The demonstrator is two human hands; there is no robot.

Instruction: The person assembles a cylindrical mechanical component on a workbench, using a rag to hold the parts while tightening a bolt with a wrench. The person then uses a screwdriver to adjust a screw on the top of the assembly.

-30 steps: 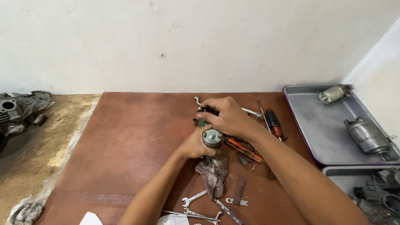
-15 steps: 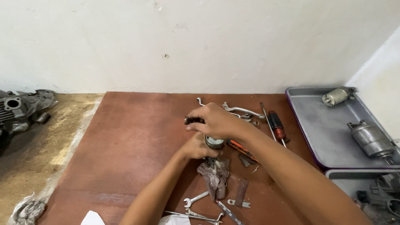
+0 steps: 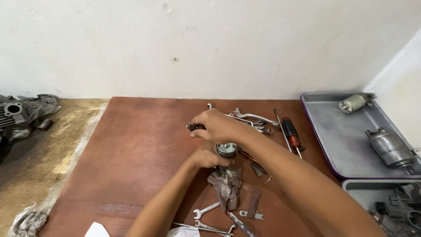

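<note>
Left hand (image 3: 206, 157) first: it wraps around the lower side of the small cylindrical motor (image 3: 226, 150), fingers closed on its body, bracing it just above the brown board (image 3: 131, 145) near the middle. That grip has to be firm, I judge, because any turn up top wants to spin the whole housing. Right under it lies a greasy rag (image 3: 226, 186), and nearer me a few open-end wrenches (image 3: 206, 210) sit within reach. Moving right, my right hand (image 3: 217, 126) comes over the top, fingers curled shut around a dark tool handle (image 3: 193, 127) that pokes out to the left; I cannot tell where its tip sits, my knuckles hide it. To do this well I keep the tool square to the motor's end and press down as I turn, so it doesn't slip. Further right, a red-handled screwdriver (image 3: 290, 131) rests beside some bent levers (image 3: 252, 116), and the grey tray (image 3: 333, 145) holds two more motors, well apart from my work.
</note>
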